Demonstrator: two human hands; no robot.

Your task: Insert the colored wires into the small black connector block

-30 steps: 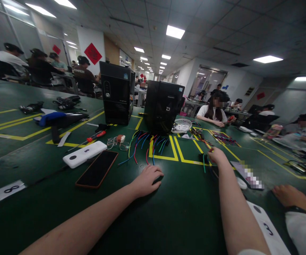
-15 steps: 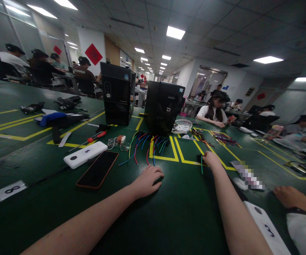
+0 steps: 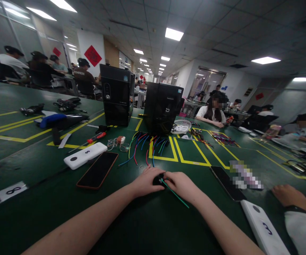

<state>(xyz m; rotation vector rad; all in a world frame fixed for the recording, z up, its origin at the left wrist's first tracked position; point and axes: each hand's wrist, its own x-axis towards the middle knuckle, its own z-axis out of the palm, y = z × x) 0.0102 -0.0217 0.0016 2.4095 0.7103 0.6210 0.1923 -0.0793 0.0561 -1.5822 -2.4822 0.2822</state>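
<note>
My left hand (image 3: 150, 180) and my right hand (image 3: 182, 185) meet low over the table, just in front of several loose wires. Between their fingertips is a small black piece (image 3: 158, 180), mostly covered by the fingers; its exact kind does not show. A thin green wire (image 3: 178, 199) runs from it toward the lower right, beneath my right hand. My right hand pinches the piece, and my left thumb and fingers close around its other side. Blue, red and green wires with black ends (image 3: 135, 150) lie fanned out beyond my hands.
Two black computer cases (image 3: 115, 95) stand behind the wires. At left lie a phone (image 3: 97, 170), a white numbered device (image 3: 86, 156) and a red-handled screwdriver (image 3: 96, 138). Another phone (image 3: 227, 182) and a co-worker's hand (image 3: 291, 198) are at right. A white basket (image 3: 181, 126) sits farther back.
My right hand has come left and nearer with the black piece and its green wire, meeting my left hand. The left hand, earlier resting on the table, now closes around the piece.
</note>
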